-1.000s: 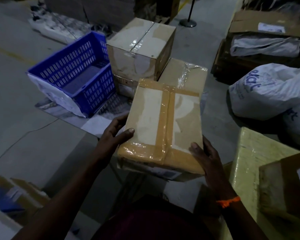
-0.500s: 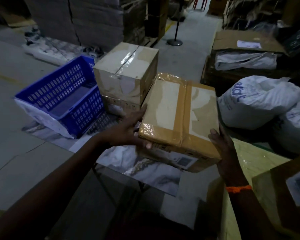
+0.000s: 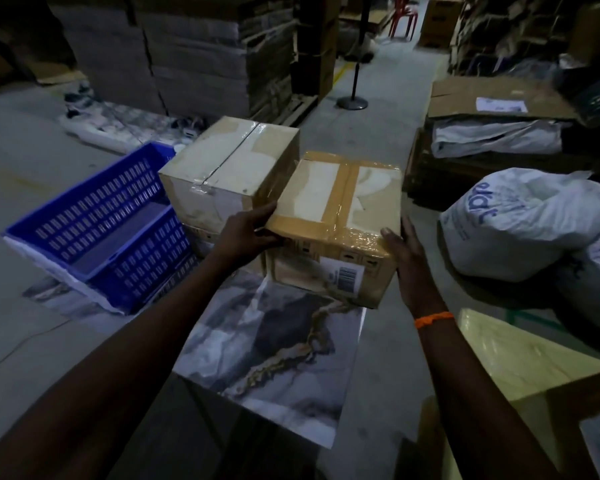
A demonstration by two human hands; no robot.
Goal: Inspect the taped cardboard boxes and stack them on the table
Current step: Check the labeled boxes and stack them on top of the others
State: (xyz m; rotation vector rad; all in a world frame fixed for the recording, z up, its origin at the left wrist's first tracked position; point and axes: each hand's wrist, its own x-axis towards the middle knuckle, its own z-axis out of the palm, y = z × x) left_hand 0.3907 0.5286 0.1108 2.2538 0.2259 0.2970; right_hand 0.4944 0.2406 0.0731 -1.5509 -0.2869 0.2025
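Your left hand (image 3: 246, 233) grips the taped box (image 3: 336, 216) and your right hand (image 3: 407, 258) presses straight fingers on its side, at the table's (image 3: 274, 358) far end beside the taller box (image 3: 222, 174): placing looks nearly done, with release left.

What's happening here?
A person holds a brown-taped cardboard box between both hands: left hand gripping its near-left corner, right hand flat against its right side. It is at the far end of the marble-patterned table, beside a taller clear-taped cardboard box and a blue plastic crate. Whether it's fully set down isn't clear.
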